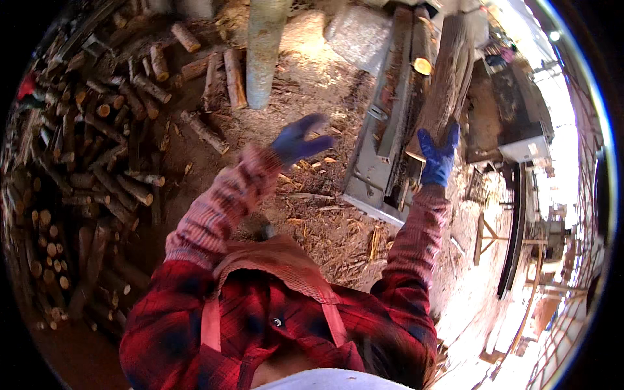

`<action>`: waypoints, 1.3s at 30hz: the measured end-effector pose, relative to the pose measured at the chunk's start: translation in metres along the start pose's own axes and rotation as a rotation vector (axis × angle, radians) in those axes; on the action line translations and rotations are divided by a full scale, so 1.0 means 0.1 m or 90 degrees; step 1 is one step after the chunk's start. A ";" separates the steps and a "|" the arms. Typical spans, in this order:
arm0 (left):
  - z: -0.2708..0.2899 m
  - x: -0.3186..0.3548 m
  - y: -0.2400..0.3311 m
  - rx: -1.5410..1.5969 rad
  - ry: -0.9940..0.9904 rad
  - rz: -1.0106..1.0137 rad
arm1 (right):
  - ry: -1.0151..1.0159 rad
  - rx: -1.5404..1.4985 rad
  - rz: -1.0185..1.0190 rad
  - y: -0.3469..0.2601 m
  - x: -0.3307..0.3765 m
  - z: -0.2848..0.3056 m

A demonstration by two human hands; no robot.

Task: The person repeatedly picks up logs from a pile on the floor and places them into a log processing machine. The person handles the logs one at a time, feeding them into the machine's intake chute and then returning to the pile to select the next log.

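Note:
My left hand, in a blue glove, hangs over the chip-strewn ground with its fingers spread and nothing in them. My right hand, gloved in blue too, is at the near end of a thick, weathered grey-brown log. Its fingers are apart and seem to touch the wood without wrapping round it. That log lies lengthwise along the right side of a long metal trough machine. Farther up the machine, left of the thick log, rests a thinner log with a bright cut end.
A large heap of cut logs fills the left side. A grey metal post stands ahead, with short logs leaning near it. Bark and wood chips cover the ground. At right are a pale metal box and a dark beam.

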State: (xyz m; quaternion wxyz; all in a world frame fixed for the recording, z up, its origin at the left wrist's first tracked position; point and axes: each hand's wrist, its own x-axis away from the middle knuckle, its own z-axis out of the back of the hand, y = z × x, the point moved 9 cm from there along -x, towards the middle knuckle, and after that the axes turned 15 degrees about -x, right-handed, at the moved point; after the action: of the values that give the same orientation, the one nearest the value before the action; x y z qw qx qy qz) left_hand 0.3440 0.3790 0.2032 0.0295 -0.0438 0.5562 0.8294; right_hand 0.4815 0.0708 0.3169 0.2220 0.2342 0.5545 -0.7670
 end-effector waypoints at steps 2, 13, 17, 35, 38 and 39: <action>0.22 0.71 -1.10 -0.066 0.050 0.200 | -0.072 -0.070 -0.152 0.97 -0.21 -0.08; 0.32 7.89 -3.11 -0.253 0.153 1.056 | -0.254 0.600 0.117 1.92 -0.52 -2.15; 0.61 7.38 -3.13 0.092 0.461 1.090 | -0.433 0.313 0.144 1.44 1.31 -3.81; 3.03 7.40 -6.77 0.302 0.612 0.941 | -1.009 -0.092 -0.928 0.12 8.17 -9.34; 3.48 7.46 -7.87 0.262 0.779 0.819 | -0.824 -0.164 -1.131 0.51 8.96 -10.18; 3.55 7.60 -8.21 0.270 0.851 0.866 | -0.883 -0.116 -1.054 0.46 9.16 -10.45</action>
State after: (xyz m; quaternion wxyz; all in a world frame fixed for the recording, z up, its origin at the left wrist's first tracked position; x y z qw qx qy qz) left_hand -0.3460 1.0188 -0.4986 -0.7697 -0.1687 0.5022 0.3563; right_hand -0.0986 0.9815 -0.5599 -0.0827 -0.7151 0.3491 -0.5999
